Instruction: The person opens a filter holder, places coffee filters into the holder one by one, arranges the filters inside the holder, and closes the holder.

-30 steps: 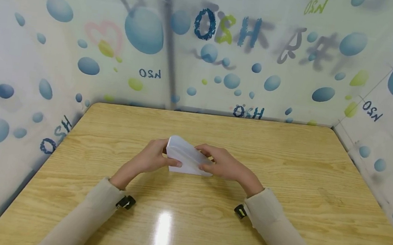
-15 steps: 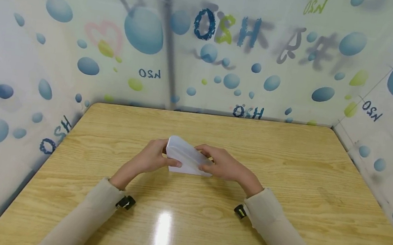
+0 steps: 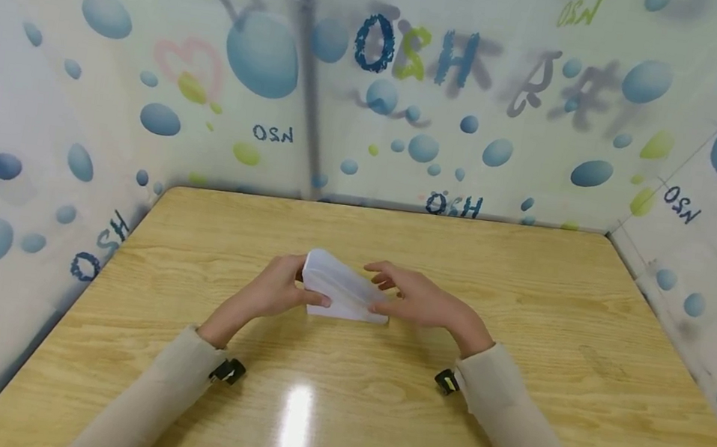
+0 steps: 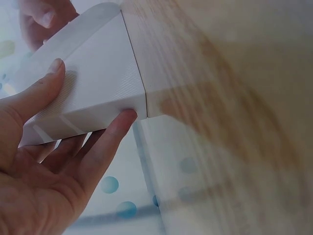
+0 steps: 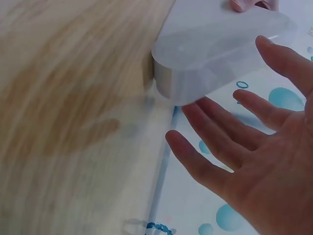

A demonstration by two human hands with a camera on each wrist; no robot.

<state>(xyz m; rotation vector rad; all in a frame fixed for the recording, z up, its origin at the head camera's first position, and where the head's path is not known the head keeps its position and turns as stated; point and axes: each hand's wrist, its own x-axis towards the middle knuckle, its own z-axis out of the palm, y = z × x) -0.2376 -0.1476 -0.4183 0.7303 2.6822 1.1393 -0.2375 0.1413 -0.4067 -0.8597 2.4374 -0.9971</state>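
A white plastic box (image 3: 343,288) with a slanting top stands on the table in the middle of the head view. One part of it is translucent, and a fine ribbed texture shows on its face in the left wrist view. My left hand (image 3: 273,289) grips its left end, thumb (image 4: 46,90) on the near face and fingers on the side behind. At the right end, my right hand (image 3: 423,300) has its fingers spread and loosely bent. In the right wrist view the right thumb (image 5: 279,56) stands off the box; whether a fingertip touches it, I cannot tell.
The wood-grain table (image 3: 333,416) runs back to a pale wall (image 3: 528,19) printed with blue and green drops and letters. Similar walls flank it on both sides. A small black device sits at each wrist, such as the left one (image 3: 228,370).
My right hand has loosened from the box and drawn slightly right, its fingers spreading. The left hand and the box stay where they were.
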